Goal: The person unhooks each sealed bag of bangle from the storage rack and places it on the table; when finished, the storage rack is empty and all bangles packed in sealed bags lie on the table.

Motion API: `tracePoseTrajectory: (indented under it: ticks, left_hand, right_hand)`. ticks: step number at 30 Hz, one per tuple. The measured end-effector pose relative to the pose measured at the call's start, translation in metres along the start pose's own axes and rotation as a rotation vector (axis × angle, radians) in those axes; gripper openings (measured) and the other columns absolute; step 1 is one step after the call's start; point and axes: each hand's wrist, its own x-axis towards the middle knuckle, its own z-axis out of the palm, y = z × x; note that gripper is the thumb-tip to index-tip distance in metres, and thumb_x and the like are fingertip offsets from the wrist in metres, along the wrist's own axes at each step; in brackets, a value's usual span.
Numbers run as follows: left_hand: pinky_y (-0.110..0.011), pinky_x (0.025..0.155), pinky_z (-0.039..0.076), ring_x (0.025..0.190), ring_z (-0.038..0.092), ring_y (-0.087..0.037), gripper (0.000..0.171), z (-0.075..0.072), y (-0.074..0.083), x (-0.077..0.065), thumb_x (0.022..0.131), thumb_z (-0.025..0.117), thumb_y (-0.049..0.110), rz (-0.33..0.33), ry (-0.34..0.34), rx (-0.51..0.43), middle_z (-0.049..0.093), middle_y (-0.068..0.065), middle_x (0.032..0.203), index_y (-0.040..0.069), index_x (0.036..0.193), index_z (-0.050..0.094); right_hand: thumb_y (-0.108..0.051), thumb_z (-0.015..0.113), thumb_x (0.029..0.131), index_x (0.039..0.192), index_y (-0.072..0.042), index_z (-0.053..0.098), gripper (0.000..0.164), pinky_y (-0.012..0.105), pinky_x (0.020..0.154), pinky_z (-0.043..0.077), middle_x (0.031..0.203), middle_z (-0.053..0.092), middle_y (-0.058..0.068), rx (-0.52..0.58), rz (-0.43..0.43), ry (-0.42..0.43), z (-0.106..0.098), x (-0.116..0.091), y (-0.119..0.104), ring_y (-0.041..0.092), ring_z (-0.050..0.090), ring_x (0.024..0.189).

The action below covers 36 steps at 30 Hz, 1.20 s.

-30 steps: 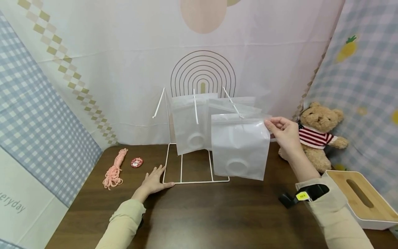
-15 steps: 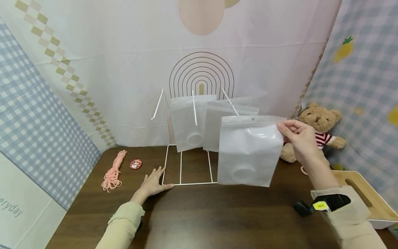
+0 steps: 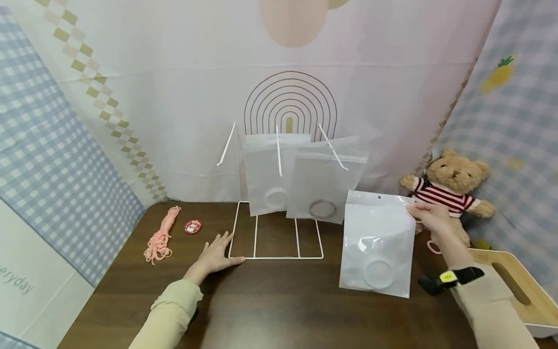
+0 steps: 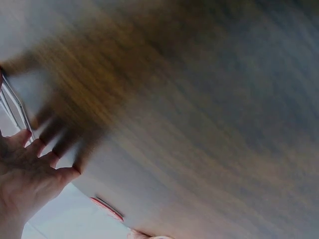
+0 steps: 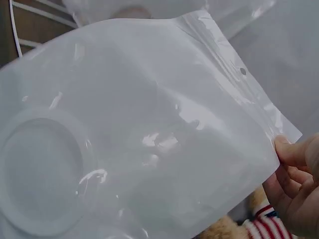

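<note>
1. The right hand (image 3: pixel 429 216) pinched the upper right corner of a frosted pouch (image 3: pixel 377 242), which hung free at right of centre, off the white wire rack (image 3: pixel 279 194).
2. The left hand (image 3: pixel 215 256) lay flat with straight fingers on the table (image 3: pixel 279 310), touching the rack's lower left corner.
3. The pouch looked just removed from the rack; setting it down would call for a clear spot on the table.

Frosted white pouch (image 3: pixel 377 242); white wire rack (image 3: pixel 276 232); pink cord (image 3: pixel 160 236); red-striped teddy (image 3: pixel 449 191).
</note>
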Motion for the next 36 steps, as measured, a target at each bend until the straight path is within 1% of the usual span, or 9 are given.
tracePoseTrajectory:
  ticks: [4, 6, 12, 18, 22, 27, 30, 32, 36]
  left_hand:
    - [-0.067, 0.104, 0.010, 0.137, 0.019, -0.043, 0.094, -0.002, 0.004, 0.001, 0.072, 0.065, 0.058, -0.030, -0.022, 0.019, 0.027, -0.023, 0.147, 0.003, 0.141, 0.032]
    - [-0.066, 0.104, 0.012, 0.137, 0.020, -0.043, 0.092, -0.002, 0.006, 0.001, 0.073, 0.067, 0.053, -0.037, -0.024, 0.032, 0.028, -0.023, 0.147, 0.002, 0.141, 0.032]
    - [-0.066, 0.104, 0.014, 0.137, 0.021, -0.041, 0.089, 0.001, 0.006, 0.002, 0.075, 0.067, 0.052, -0.044, -0.020, 0.051, 0.028, -0.021, 0.147, 0.004, 0.141, 0.032]
    - [-0.065, 0.105, 0.013, 0.137, 0.021, -0.041, 0.090, 0.000, 0.006, 0.002, 0.074, 0.067, 0.051, -0.049, -0.015, 0.040, 0.028, -0.021, 0.147, 0.003, 0.141, 0.032]
    - [-0.064, 0.106, 0.013, 0.137, 0.022, -0.040, 0.090, 0.001, 0.007, 0.002, 0.073, 0.068, 0.051, -0.050, -0.010, 0.042, 0.029, -0.019, 0.148, 0.003, 0.141, 0.032]
    - [-0.064, 0.106, 0.012, 0.137, 0.021, -0.040, 0.090, 0.002, 0.012, 0.003, 0.073, 0.068, 0.051, -0.039, -0.015, 0.035, 0.028, -0.019, 0.148, 0.004, 0.141, 0.032]
    - [-0.065, 0.105, 0.012, 0.137, 0.021, -0.040, 0.090, 0.001, 0.012, 0.003, 0.074, 0.068, 0.051, -0.037, -0.019, 0.034, 0.028, -0.020, 0.148, 0.004, 0.141, 0.032]
    - [-0.065, 0.105, 0.012, 0.137, 0.021, -0.041, 0.090, 0.001, 0.011, 0.002, 0.074, 0.067, 0.051, -0.039, -0.017, 0.038, 0.028, -0.021, 0.148, 0.004, 0.141, 0.032]
    - [-0.065, 0.105, 0.012, 0.137, 0.021, -0.041, 0.089, 0.000, 0.008, 0.001, 0.074, 0.067, 0.051, -0.050, -0.007, 0.048, 0.028, -0.021, 0.147, 0.003, 0.141, 0.032]
  right_hand:
    - [-0.026, 0.054, 0.091, 0.127, 0.010, 0.046, 0.052, 0.019, 0.062, 0.051, 0.108, 0.059, 0.015, -0.085, 0.011, 0.050, 0.020, 0.031, 0.013, -0.009, 0.052, 0.062]
    - [-0.023, 0.053, 0.091, 0.128, 0.013, 0.044, 0.053, 0.021, 0.062, 0.051, 0.121, 0.050, 0.025, -0.120, 0.020, 0.061, 0.030, 0.043, 0.020, -0.008, 0.050, 0.062]
    - [-0.009, 0.053, 0.088, 0.116, 0.020, 0.051, 0.040, 0.019, 0.056, 0.049, 0.094, 0.062, 0.022, -0.159, -0.064, 0.075, 0.051, 0.068, 0.043, -0.005, 0.051, 0.060]
    - [-0.008, 0.055, 0.086, 0.105, 0.020, 0.058, 0.033, 0.018, 0.052, 0.043, 0.094, 0.061, 0.032, -0.298, -0.126, 0.134, 0.058, 0.083, 0.048, -0.001, 0.046, 0.058]
    - [-0.007, 0.058, 0.082, 0.097, 0.020, 0.060, 0.030, 0.024, 0.051, 0.044, 0.085, 0.063, 0.031, -0.396, -0.155, 0.195, 0.061, 0.090, 0.046, 0.019, 0.055, 0.057]
    - [-0.010, 0.054, 0.084, 0.106, 0.018, 0.058, 0.035, 0.045, 0.078, 0.049, 0.105, 0.059, 0.033, -0.442, -0.103, 0.238, 0.060, 0.086, 0.045, 0.047, 0.056, 0.097]
    - [-0.017, 0.053, 0.088, 0.116, 0.014, 0.055, 0.041, 0.048, 0.090, 0.044, 0.113, 0.057, 0.030, -0.408, -0.108, 0.239, 0.060, 0.083, 0.034, 0.044, 0.053, 0.108]
    - [-0.024, 0.054, 0.090, 0.117, 0.010, 0.056, 0.044, 0.042, 0.085, 0.047, 0.112, 0.059, 0.028, -0.366, -0.163, 0.235, 0.061, 0.081, 0.021, 0.037, 0.059, 0.102]
    - [-0.036, 0.057, 0.089, 0.112, 0.005, 0.061, 0.047, 0.024, 0.071, 0.051, 0.099, 0.069, 0.017, -0.007, -0.366, 0.173, 0.070, 0.080, -0.010, 0.009, 0.064, 0.079]
